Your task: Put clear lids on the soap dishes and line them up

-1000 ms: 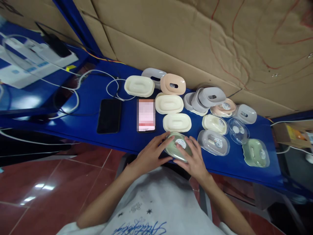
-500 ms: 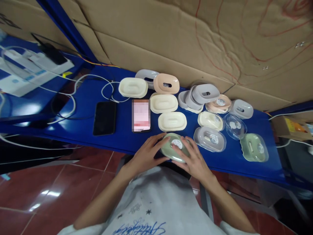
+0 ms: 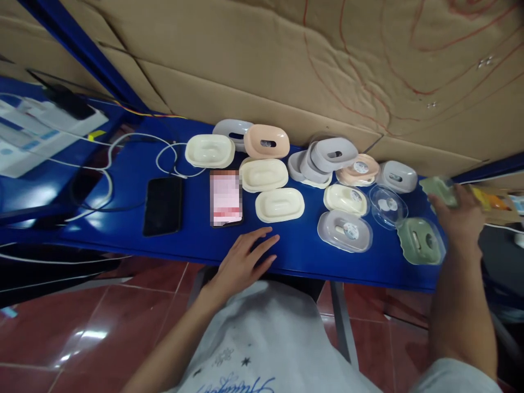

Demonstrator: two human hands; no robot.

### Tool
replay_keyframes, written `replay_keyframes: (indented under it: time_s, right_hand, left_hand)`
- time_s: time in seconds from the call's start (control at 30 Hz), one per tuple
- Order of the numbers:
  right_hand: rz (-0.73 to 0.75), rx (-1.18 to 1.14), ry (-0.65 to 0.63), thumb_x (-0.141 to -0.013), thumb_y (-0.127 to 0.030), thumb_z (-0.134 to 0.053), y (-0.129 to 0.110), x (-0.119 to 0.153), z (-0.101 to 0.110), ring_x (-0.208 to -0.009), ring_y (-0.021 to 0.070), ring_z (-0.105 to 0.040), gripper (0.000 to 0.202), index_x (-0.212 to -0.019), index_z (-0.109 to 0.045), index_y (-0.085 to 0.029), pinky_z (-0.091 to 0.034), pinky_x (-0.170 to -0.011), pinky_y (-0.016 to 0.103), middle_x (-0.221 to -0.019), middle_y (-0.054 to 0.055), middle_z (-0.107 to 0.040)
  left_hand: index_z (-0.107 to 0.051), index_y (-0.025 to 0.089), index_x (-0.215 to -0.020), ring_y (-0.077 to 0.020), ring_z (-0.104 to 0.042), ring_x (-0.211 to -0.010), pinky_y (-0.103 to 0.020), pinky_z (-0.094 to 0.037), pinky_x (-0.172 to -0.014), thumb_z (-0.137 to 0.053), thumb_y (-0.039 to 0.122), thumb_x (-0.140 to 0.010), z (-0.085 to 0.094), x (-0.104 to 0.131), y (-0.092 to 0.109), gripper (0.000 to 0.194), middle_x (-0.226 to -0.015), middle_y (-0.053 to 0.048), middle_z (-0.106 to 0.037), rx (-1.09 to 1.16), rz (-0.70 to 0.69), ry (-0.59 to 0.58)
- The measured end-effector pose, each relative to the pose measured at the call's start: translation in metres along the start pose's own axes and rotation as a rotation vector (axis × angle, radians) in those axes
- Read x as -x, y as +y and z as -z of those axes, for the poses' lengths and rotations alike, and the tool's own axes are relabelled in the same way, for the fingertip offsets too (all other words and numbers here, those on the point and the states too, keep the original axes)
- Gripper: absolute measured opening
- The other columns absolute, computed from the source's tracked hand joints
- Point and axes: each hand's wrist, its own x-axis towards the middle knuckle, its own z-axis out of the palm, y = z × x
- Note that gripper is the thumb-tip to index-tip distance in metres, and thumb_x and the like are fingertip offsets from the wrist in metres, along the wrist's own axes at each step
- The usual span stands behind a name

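Observation:
At the right end of the blue table, my right hand [image 3: 462, 213] grips a green soap dish [image 3: 440, 191] with a clear lid. Just below it lies another lidded green soap dish [image 3: 421, 243]. My left hand [image 3: 248, 256] rests by the table's front edge, fingers spread, holding nothing. Nearest to it is a cream soap dish [image 3: 280, 205]. Right of the middle lie a lidded grey soap dish [image 3: 344, 231], a lidded cream one [image 3: 346, 200] and a loose clear lid [image 3: 388, 206].
A phone with a lit screen [image 3: 226, 197] and a dark phone [image 3: 162, 206] lie left of the dishes. Stacked grey dishes [image 3: 333, 154] and a peach dish [image 3: 267, 143] stand along the cardboard wall [image 3: 245, 65]. White cables [image 3: 110, 164] and a power strip [image 3: 53, 136] occupy the left.
My right hand has carried the lidded green soap dish from in front of me to the table's far right. My left hand has let go of it and stays near the front edge.

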Motion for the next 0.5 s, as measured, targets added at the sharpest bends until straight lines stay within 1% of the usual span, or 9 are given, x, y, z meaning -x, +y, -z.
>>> replay_keyframes:
  time_s: [0.07, 0.13, 0.23, 0.3, 0.37, 0.4, 0.43, 0.5]
  right_hand:
    - [-0.038, -0.036, -0.111, -0.089, -0.049, -0.08, -0.004, -0.007, -0.012, -0.138, 0.0402, -0.06, 0.081, -0.151, -0.059, 0.0, -0.045, -0.101, 0.048, -0.138, 0.038, -0.065]
    - [-0.063, -0.045, -0.188, -0.092, -0.049, -0.077, -0.015, -0.004, -0.012, -0.143, 0.0388, -0.056, 0.082, -0.155, -0.055, -0.002, -0.043, -0.103, 0.048, -0.143, 0.038, -0.062]
    - [-0.071, -0.043, -0.3, -0.097, -0.052, -0.069, -0.028, 0.005, 0.0, -0.151, 0.039, -0.048, 0.082, -0.16, -0.049, -0.004, -0.042, -0.108, 0.049, -0.153, 0.038, -0.053]
    - [-0.049, -0.042, -0.287, -0.1, -0.054, -0.062, -0.032, 0.012, 0.01, -0.153, 0.0395, -0.045, 0.078, -0.16, -0.05, -0.006, -0.041, -0.111, 0.051, -0.159, 0.035, -0.049]
    - [0.012, -0.071, -0.243, -0.103, -0.054, -0.054, -0.035, 0.021, 0.017, -0.151, 0.0367, -0.048, 0.067, -0.155, -0.058, -0.011, -0.04, -0.115, 0.049, -0.157, 0.029, -0.054]
    - [0.049, -0.094, -0.261, -0.105, -0.055, -0.05, -0.036, 0.025, 0.019, -0.149, 0.0344, -0.051, 0.063, -0.151, -0.062, -0.013, -0.04, -0.116, 0.046, -0.154, 0.026, -0.059]
    - [0.083, -0.116, -0.313, -0.106, -0.056, -0.046, -0.038, 0.029, 0.02, -0.147, 0.0325, -0.054, 0.061, -0.148, -0.064, -0.015, -0.041, -0.116, 0.043, -0.151, 0.024, -0.063]
    - [0.144, -0.109, -0.465, -0.104, -0.062, -0.044, -0.043, 0.035, 0.018, -0.144, 0.0314, -0.057, 0.066, -0.148, -0.064, -0.016, -0.043, -0.116, 0.039, -0.151, 0.02, -0.064]
  left_hand:
    - [-0.054, 0.026, -0.15, -0.0293, -0.067, -0.126, -0.046, -0.061, -0.098, -0.063, 0.025, -0.106, -0.001, -0.001, 0.0, 0.045, -0.144, -0.016, -0.064, -0.014, 0.004, 0.022]
    - [-0.057, 0.024, -0.146, -0.0284, -0.068, -0.124, -0.046, -0.06, -0.097, -0.063, 0.023, -0.106, -0.001, -0.002, 0.0, 0.04, -0.141, -0.015, -0.066, -0.017, 0.008, 0.036]
    - [-0.061, 0.023, -0.14, -0.0272, -0.07, -0.12, -0.045, -0.059, -0.095, -0.062, 0.021, -0.106, -0.001, -0.003, 0.0, 0.034, -0.137, -0.013, -0.068, -0.019, -0.003, 0.021]
    - [-0.063, 0.022, -0.137, -0.0263, -0.07, -0.117, -0.044, -0.058, -0.093, -0.062, 0.02, -0.106, 0.0, -0.005, 0.0, 0.031, -0.136, -0.013, -0.069, -0.023, -0.008, 0.004]
    - [-0.064, 0.022, -0.134, -0.0253, -0.071, -0.114, -0.043, -0.057, -0.092, -0.062, 0.019, -0.106, 0.0, -0.007, 0.001, 0.028, -0.134, -0.012, -0.07, -0.024, -0.005, -0.003]
    - [-0.065, 0.022, -0.133, -0.0248, -0.071, -0.113, -0.042, -0.056, -0.092, -0.062, 0.019, -0.106, 0.0, -0.007, 0.001, 0.027, -0.134, -0.012, -0.07, -0.023, -0.002, -0.003]
    - [-0.066, 0.022, -0.132, -0.0244, -0.071, -0.112, -0.042, -0.056, -0.092, -0.062, 0.019, -0.106, 0.0, -0.008, 0.002, 0.026, -0.133, -0.011, -0.071, -0.019, 0.001, -0.004]
    - [-0.067, 0.021, -0.13, -0.024, -0.072, -0.11, -0.042, -0.056, -0.092, -0.063, 0.019, -0.105, 0.0, -0.008, 0.002, 0.025, -0.131, -0.011, -0.072, -0.013, 0.005, -0.002]
